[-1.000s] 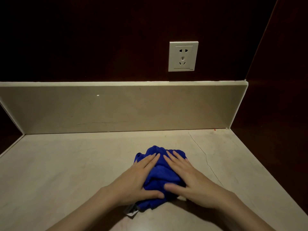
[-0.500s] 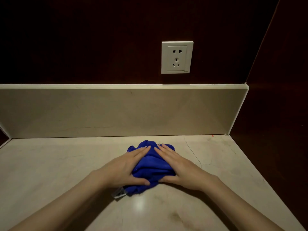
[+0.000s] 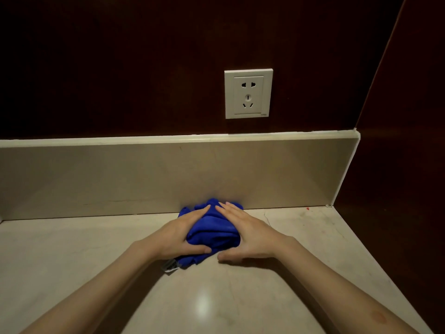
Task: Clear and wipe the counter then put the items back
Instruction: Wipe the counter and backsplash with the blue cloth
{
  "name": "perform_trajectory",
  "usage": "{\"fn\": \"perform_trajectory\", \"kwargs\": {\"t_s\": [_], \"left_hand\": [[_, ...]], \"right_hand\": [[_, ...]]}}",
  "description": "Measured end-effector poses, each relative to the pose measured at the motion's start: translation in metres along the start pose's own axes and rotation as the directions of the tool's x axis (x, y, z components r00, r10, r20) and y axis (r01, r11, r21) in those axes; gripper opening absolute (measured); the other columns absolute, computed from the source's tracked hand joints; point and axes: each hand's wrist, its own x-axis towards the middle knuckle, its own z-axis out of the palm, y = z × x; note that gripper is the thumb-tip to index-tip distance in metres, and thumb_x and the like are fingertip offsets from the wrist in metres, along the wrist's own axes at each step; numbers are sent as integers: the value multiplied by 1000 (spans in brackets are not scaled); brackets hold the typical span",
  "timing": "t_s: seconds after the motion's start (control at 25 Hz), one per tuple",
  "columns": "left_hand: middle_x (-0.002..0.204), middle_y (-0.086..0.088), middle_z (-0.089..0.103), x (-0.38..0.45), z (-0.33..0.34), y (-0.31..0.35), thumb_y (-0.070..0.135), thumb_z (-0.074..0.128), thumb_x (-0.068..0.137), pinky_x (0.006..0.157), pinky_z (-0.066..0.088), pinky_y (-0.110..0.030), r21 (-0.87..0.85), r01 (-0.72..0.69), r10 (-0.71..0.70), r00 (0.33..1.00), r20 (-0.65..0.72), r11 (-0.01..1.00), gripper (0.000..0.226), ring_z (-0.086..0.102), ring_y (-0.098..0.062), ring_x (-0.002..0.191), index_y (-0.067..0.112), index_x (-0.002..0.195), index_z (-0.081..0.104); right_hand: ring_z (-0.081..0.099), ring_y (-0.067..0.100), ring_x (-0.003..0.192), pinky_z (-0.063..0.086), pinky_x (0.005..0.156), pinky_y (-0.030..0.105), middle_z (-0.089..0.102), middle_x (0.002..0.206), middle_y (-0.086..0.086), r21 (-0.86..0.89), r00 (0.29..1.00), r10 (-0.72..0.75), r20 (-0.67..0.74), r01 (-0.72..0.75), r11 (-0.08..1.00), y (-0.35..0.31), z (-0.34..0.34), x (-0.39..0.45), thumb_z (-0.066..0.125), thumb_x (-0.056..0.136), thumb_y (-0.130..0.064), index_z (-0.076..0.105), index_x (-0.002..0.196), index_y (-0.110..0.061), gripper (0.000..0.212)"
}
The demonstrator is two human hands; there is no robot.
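Note:
A crumpled blue cloth lies on the beige stone counter, its far edge touching the backsplash. My left hand presses on the cloth's left side, thumb curled under its near edge. My right hand lies flat on its right side, thumb resting on the counter. A small white label sticks out from under the cloth near my left wrist. No other items are on the counter.
A low beige backsplash runs along the back. Above it a white wall socket sits in the dark wood wall. A dark side panel closes the counter on the right. A thin crack and a red speck mark the far right corner.
Both hands have pushed the blue cloth away from me across the counter until it reached the backsplash. The view has shifted right and closer.

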Motion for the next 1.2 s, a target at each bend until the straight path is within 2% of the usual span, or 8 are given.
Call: {"fn": "perform_trajectory", "kwargs": {"t_s": [0.12, 0.24, 0.4, 0.56, 0.68, 0.84, 1.0, 1.2], "left_hand": [[152, 29, 17, 6, 7, 8, 71, 64, 67, 113, 21, -15, -37, -14, 14, 1000, -16, 999, 99, 22, 8, 138, 43, 147, 12], [149, 32, 9, 22, 19, 25, 84, 52, 59, 110, 13, -7, -31, -15, 15, 1000, -4, 999, 109, 15, 9, 139, 39, 148, 9], [157, 21, 10, 51, 40, 47, 83, 52, 61, 115, 16, -17, -7, -27, 27, 1000, 4, 1000, 115, 13, 3, 143, 29, 153, 8], [159, 16, 10, 84, 60, 82, 63, 67, 74, 117, 16, -22, 12, -63, 63, 998, 26, 998, 106, 14, -3, 144, 25, 153, 7], [159, 12, 13, 115, 74, 113, 59, 68, 76, 118, 18, -27, 9, -115, 114, 991, 63, 993, 104, 16, -6, 144, 23, 153, 8], [159, 6, 16, 157, 88, 151, 58, 70, 74, 118, 22, -35, 9, -165, 161, 974, 158, 986, 107, 20, -11, 144, 21, 153, 8], [158, 6, 23, 176, 91, 159, 52, 75, 73, 114, 26, -29, -9, -151, 149, 964, 222, 988, 112, 29, -13, 141, 23, 153, 3], [146, 8, 43, 180, 89, 160, 50, 81, 66, 100, 30, -20, -16, -107, 108, 967, 229, 994, 116, 42, -16, 129, 33, 152, 5]], "right_hand": [[1, 2, 145, 8, 119, 25, 8, 159, -12, 26, 995, 101, -8, -101, 995, -6, -6, -7, 42, 91, -60, 13, 153, -26, 76], [8, 7, 146, 11, 118, 27, 16, 159, -7, -102, 981, 152, -122, -165, 981, 0, -7, -17, 28, 100, -49, 18, 152, -21, 60], [15, 7, 145, 17, 116, 27, 22, 157, -8, -161, 971, 215, -104, -230, 960, 29, -29, -34, 30, 102, -43, 24, 150, -23, 53], [22, 12, 144, 27, 114, 34, 30, 155, -6, -165, 947, 313, -76, -322, 932, 58, -57, -57, 32, 102, -37, 31, 148, -23, 47], [28, 18, 141, 27, 112, 32, 33, 153, 1, -142, 894, 427, -138, -445, 884, 75, -68, -79, 33, 103, -30, 35, 145, -16, 44], [19, 14, 145, 17, 116, 32, 26, 156, 0, 56, 765, 579, -282, -590, 806, 95, -68, -108, 28, 103, -27, 26, 150, -14, 49], [25, 17, 142, 22, 114, 32, 29, 155, 4, 99, 706, 628, -327, -635, 766, 95, -68, -110, 28, 101, -30, 26, 149, -11, 51], [27, 18, 142, 24, 113, 31, 28, 155, 6, 72, 690, 640, -339, -659, 749, 86, -64, -113, 26, 103, -29, 23, 149, -9, 50]]}}
